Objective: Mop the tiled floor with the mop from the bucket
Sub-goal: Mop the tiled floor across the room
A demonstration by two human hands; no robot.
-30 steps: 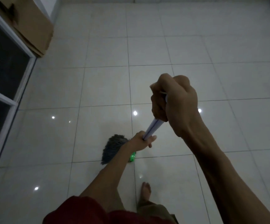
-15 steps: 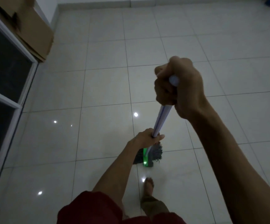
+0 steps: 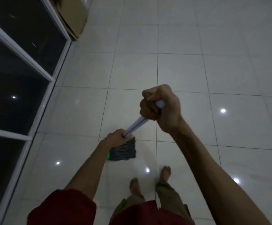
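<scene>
Both hands hold the mop's white handle (image 3: 136,125). My right hand (image 3: 160,108) is wrapped around the top end, close to the camera. Lower down the shaft, my left hand (image 3: 118,138) grips it just above the head. The grey string mop head (image 3: 124,151), with a green clamp at its left edge, lies flat on the glossy white tiled floor (image 3: 197,70) right in front of my bare feet (image 3: 134,184). No bucket is in view.
A glass sliding door with white frames (image 3: 34,65) runs along the left. A flattened cardboard box (image 3: 73,17) leans at the door's far end. Open tiles stretch ahead and to the right, with ceiling-light reflections.
The mop head has swept from the left toward my feet and now lies fanned to the right. The view has turned left, so more of the glass door shows. Both hands kept their grip.
</scene>
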